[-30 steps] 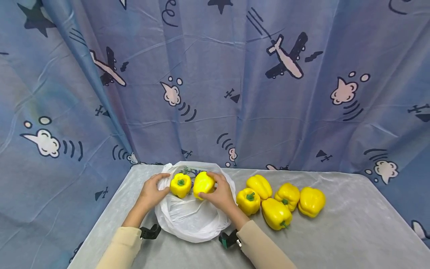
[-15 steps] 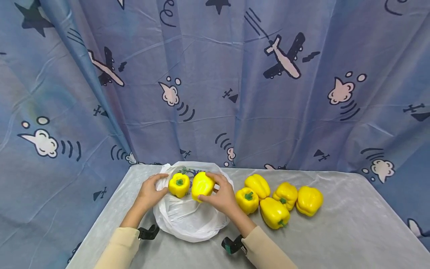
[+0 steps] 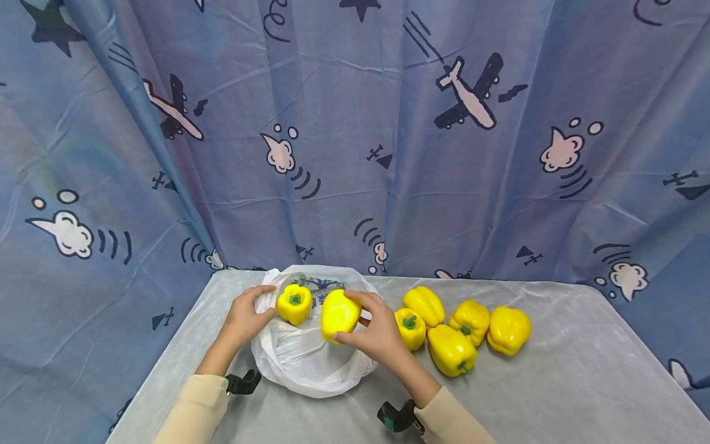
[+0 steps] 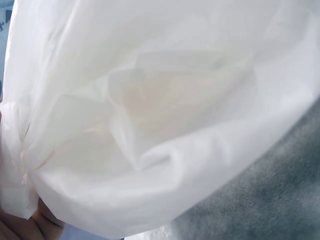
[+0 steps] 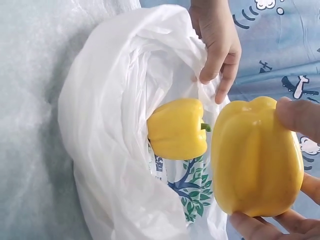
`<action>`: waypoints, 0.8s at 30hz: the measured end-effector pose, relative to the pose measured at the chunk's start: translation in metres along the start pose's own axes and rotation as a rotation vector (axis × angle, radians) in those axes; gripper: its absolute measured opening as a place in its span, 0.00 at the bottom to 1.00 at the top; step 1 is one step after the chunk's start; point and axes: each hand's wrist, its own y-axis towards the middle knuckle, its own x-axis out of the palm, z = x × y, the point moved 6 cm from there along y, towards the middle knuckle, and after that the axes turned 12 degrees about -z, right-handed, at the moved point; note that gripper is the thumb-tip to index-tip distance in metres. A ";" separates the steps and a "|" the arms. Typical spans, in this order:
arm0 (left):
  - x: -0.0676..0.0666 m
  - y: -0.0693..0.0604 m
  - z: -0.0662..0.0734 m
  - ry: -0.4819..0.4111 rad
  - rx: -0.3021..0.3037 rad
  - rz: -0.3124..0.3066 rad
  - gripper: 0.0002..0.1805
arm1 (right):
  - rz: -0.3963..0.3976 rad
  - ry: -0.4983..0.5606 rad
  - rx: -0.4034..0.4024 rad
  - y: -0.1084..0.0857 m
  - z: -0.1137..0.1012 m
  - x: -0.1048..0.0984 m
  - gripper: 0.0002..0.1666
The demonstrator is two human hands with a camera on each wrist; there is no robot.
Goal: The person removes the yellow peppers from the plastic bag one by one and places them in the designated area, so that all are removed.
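Note:
My right hand (image 3: pixel 377 330) grips a yellow bell pepper (image 5: pixel 257 157) between thumb and fingers, above the right side of a white plastic bag (image 3: pixel 310 370). Inside the bag, toward its left, sits another yellow bell pepper (image 5: pixel 179 129) with a green stem. My left hand (image 3: pixel 244 317) holds the bag's left rim, thumb and fingers about the edge; in the right wrist view that left hand (image 5: pixel 220 45) appears at the top. White film fills most of the left wrist view and hides much of the left hand's fingers.
Several yellow bell peppers (image 3: pixel 452 350) lie grouped on the grey cloth-covered table (image 3: pixel 582 370), right of the bag. Behind the table hangs a blue curtain (image 3: pixel 333 203) with printed planes. A black strap device (image 3: pixel 399 416) is on each wrist.
My right hand, with its bell pepper, has drawn slightly right and toward me, away from the pepper in the bag. My left hand has stayed at the bag's rim.

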 end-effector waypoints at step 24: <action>0.000 -0.001 -0.002 -0.002 0.008 0.003 0.26 | -0.037 -0.052 -0.071 -0.063 0.003 -0.029 0.44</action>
